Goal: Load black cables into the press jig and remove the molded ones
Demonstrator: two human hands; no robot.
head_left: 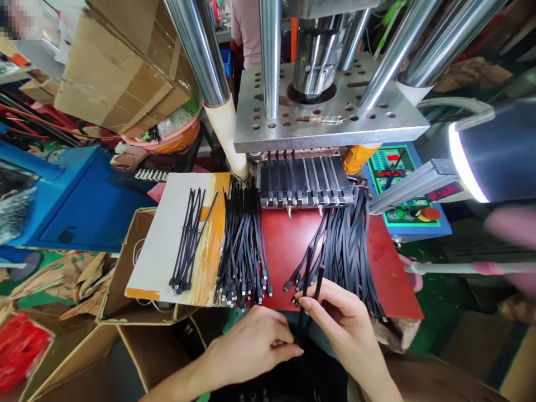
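Note:
Near the front edge of the red board, my right hand (343, 318) pinches short black flat cables (307, 273), whose ends stick up past the thumb and fingers. My left hand (262, 340) is closed just below and to the left, its fingertips around the lower part of these cables; the exact grip is partly hidden. Beyond the hands, a black slotted fixture (304, 176) holds several cables side by side. A thick bunch of black cables (245, 240) with metal plugs lies left of it, and another bunch (349, 245) lies to the right.
Above the fixture stands a press with a steel plate (251, 123) and steel columns. A control box (412, 190) and a lamp (486, 156) are at right. Several cables (190, 245) lie on a white, taped board (154, 240). Cardboard boxes (113, 290) stand at lower left.

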